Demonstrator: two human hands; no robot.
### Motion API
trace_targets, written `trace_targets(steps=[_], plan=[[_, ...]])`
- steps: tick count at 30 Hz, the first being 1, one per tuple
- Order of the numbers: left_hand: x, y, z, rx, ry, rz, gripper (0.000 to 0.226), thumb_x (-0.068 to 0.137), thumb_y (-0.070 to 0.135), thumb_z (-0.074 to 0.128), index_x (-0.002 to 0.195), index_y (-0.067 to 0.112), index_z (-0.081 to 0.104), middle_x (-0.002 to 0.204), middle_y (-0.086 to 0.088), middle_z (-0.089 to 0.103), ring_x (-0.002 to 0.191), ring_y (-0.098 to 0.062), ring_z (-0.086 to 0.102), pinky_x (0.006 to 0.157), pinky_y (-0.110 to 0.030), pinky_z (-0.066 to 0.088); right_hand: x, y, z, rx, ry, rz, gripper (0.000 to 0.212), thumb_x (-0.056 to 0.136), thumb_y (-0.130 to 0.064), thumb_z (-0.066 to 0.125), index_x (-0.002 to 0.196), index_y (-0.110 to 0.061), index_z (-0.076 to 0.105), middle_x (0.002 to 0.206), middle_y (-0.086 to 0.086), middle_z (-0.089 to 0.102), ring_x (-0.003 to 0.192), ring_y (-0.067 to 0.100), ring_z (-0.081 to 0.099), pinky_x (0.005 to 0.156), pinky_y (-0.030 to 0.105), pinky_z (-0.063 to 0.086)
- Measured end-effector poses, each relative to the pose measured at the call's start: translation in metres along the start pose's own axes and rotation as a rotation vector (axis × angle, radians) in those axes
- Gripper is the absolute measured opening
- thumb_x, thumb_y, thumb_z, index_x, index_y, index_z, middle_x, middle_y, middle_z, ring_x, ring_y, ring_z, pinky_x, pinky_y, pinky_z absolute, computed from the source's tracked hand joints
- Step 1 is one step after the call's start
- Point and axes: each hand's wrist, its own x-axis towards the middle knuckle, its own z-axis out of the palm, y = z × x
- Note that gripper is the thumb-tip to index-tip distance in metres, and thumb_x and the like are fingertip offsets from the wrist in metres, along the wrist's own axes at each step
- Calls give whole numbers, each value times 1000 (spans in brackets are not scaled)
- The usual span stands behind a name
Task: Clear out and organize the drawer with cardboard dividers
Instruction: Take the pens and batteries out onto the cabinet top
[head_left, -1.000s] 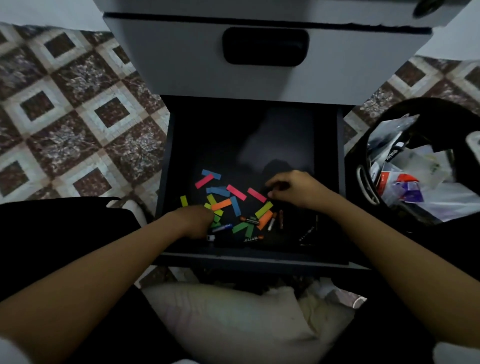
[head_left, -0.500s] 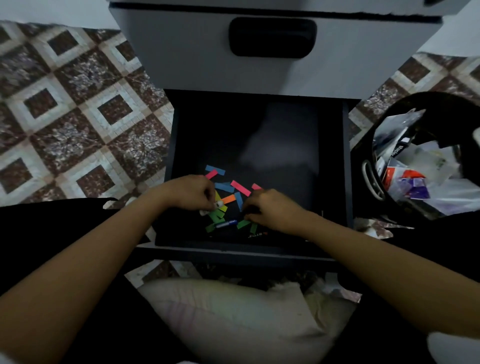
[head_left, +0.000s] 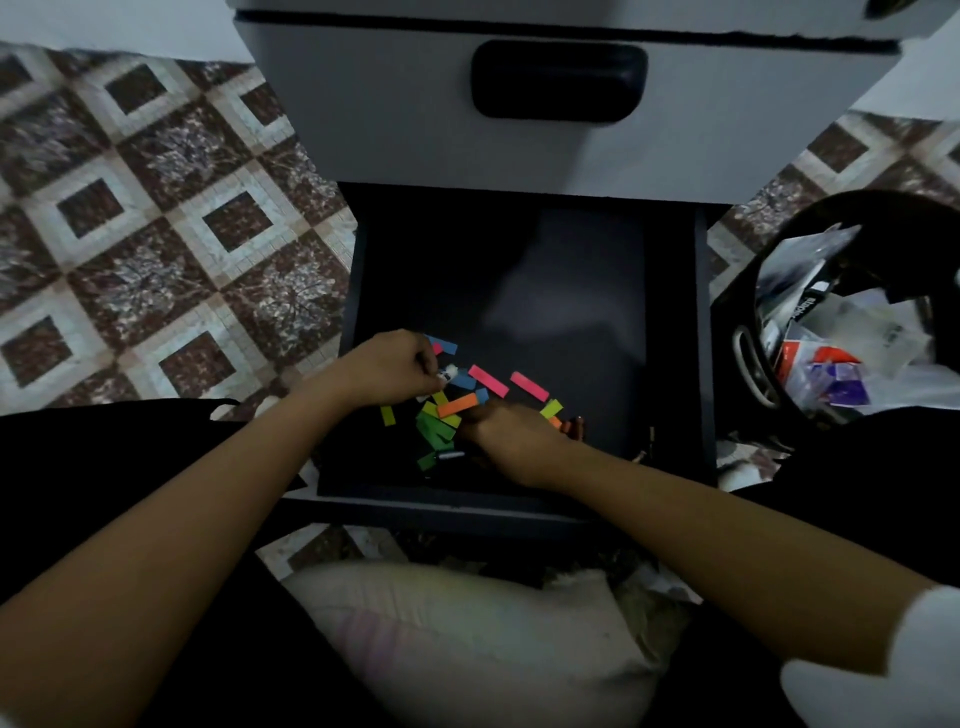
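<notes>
Reaching in from the lower corners of the frame, two bare forearms are meeting over the open dark drawer (head_left: 545, 291), which is sitting at the centre of the head view, pulled out beneath a grey upper drawer front (head_left: 363, 130) with a black recessed handle (head_left: 558, 80). The left hand (head_left: 395, 369) is hovering over the left-centre part of the drawer, its fingers curling inward and pinching a small whitish piece (head_left: 450, 371) at the fingertips; the dim light is making that piece too unclear to name. The right hand (head_left: 509, 441) is lying knuckles-up just below and to the right of it, with its fingers bending down into a heap of coloured paper strips (head_left: 434, 428). Its fingertips are hiding under the hand, so I cannot tell whether it is gripping anything. Two pink strips (head_left: 488, 380) are lying just above the right hand, an orange strip (head_left: 457, 405) is crossing the heap between the hands, a blue strip (head_left: 442, 344) is peeking out beyond the left hand, and a yellow strip (head_left: 387, 415) is lying slightly apart to the left. A small dark cylinder (head_left: 449, 455) is resting at the heap's lower edge. At the right edge, a black bin (head_left: 862, 208) is holding crumpled packaging (head_left: 831, 364). A pale cushion (head_left: 467, 639) is filling the lower centre, and patterned floor tiles (head_left: 156, 234) are showing on the left.
</notes>
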Motion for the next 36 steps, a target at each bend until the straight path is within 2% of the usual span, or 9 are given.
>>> trace_targets(steps=[8,11,16,19,22,25,28,31,36], plan=[[5,7,3,-3,-8,5,23,90,20,61,105,4,67,94,-8,67,85,-19,62,79,-29,46,-8,15,-44,330,-75,212,20,86,-17,60,102,-6,63,103,12,64,93,26,61,79,33,49],[8,11,6,33,-17,30,23,91,20,59,104,5,70,93,-9,69,81,-18,63,76,-27,46,-26,37,-70,363,-26,306,21,85,-13,62,107,-10,63,108,6,65,99,20,59,72,20,39],[12,21,14,33,-14,42,20,88,19,62,102,5,69,85,-2,62,75,-13,58,72,-25,44,-63,69,-97,487,136,384,27,82,-2,63,108,-11,69,105,0,68,99,12,61,86,19,41],[13,26,20,48,-25,54,20,86,18,65,103,7,67,86,1,58,78,-10,55,65,-21,39,-78,76,-103,476,93,414,26,80,-2,65,105,-9,67,96,-2,64,94,9,58,77,14,38],[14,27,23,60,-19,73,19,85,19,66,101,8,67,88,0,60,79,-10,55,59,-18,39,-90,79,-103,455,20,425,17,79,-9,68,90,-19,61,89,-2,62,88,12,60,73,19,40],[13,29,29,56,-16,81,18,84,19,67,100,9,65,92,-1,62,86,-14,59,72,-23,46,-95,79,-98,438,-10,434,22,78,-14,71,77,-28,53,82,-4,60,81,13,60,70,22,43],[11,35,40,84,-57,108,18,84,18,66,100,12,63,97,-2,63,92,-16,60,78,-27,47,-96,77,-93,467,-30,463,29,77,-14,72,67,-31,50,72,-13,55,69,4,55,61,14,39],[10,42,50,99,-112,155,18,85,21,66,101,13,62,97,2,60,90,-13,57,72,-23,45,-93,76,-85,619,-37,510,19,78,-11,72,73,-23,59,68,-6,60,59,5,59,56,17,46],[13,49,55,34,-112,159,21,84,21,68,102,11,63,100,-3,64,89,-15,60,78,-28,47,-91,73,-83,833,3,539,9,80,-6,70,84,-10,63,74,1,63,66,7,61,58,17,53]])
